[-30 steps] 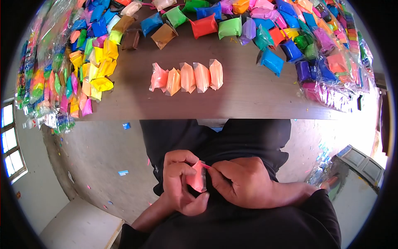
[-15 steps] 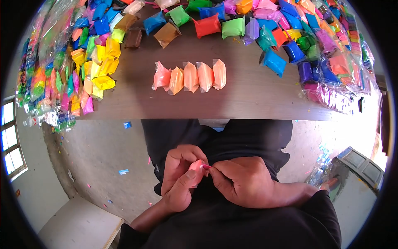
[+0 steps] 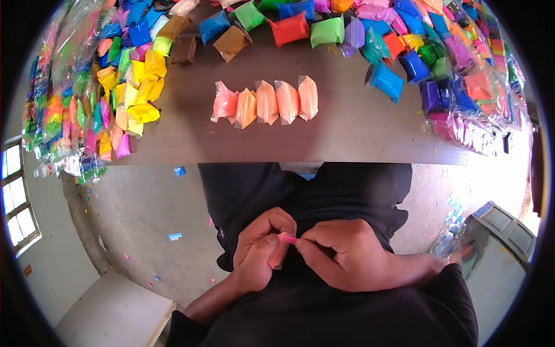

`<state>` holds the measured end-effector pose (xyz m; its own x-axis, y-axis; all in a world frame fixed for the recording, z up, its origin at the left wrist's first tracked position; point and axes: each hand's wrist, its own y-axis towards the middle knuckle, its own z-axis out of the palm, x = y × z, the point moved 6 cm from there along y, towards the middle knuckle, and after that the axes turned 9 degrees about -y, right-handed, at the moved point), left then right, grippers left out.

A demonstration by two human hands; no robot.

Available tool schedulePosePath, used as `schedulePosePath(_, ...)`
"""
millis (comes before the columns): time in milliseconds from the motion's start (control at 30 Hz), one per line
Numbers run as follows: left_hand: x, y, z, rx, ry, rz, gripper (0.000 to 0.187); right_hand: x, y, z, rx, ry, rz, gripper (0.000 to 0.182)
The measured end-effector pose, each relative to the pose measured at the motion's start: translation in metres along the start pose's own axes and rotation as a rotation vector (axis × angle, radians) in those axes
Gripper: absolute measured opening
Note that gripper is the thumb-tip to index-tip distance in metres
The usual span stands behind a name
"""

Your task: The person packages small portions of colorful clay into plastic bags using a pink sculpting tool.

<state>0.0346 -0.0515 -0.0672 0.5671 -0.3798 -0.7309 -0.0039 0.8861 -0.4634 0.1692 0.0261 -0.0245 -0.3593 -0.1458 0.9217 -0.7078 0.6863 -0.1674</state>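
Over my lap, my left hand (image 3: 254,251) is closed around a small coral-pink clay packet (image 3: 278,255) in clear wrap. My right hand (image 3: 347,257) pinches a bright pink strip (image 3: 290,239) at the packet's upper end between thumb and forefinger. Its other fingers are curled under. Much of the packet is covered by the left thumb and fingers. Ahead on the table (image 3: 173,136), several peach and coral clay packets (image 3: 266,103) stand side by side in a short row.
Yellow packets (image 3: 147,89) and clear bags of mixed colours (image 3: 63,104) pile up at the left. Loose packets, such as a red one (image 3: 289,30), line the back. More bagged packets (image 3: 477,89) lie at the right. Scraps (image 3: 174,236) dot the floor.
Both hands have shifted slightly down. The packet has tilted more upright in my left hand, and more of the pink strip shows between my hands.
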Motion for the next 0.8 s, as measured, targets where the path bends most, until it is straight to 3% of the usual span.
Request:
schedulePosePath(67,0.000,0.003,-0.002,-0.017,0.072,0.090,0.025,-0.002,-0.003,-0.004,0.043,0.063,0.053,0.020)
schedulePosePath(133,0.003,0.002,-0.009,-0.055,-0.026,0.143,0.023,-0.010,-0.009,0.003,0.269,0.225,0.279,0.016)
schedulePosePath(233,0.002,-0.002,-0.011,-0.020,-0.057,0.175,0.019,-0.012,-0.008,0.004,0.273,0.315,0.329,0.019)
schedulePosePath(333,0.001,-0.001,-0.009,-0.022,-0.012,0.233,0.019,-0.012,-0.008,0.007,0.283,0.336,0.260,0.018)
schedulePosePath(800,-0.009,-0.002,0.001,0.061,0.093,0.323,0.017,-0.013,-0.007,0.008,0.335,0.384,0.299,0.019)
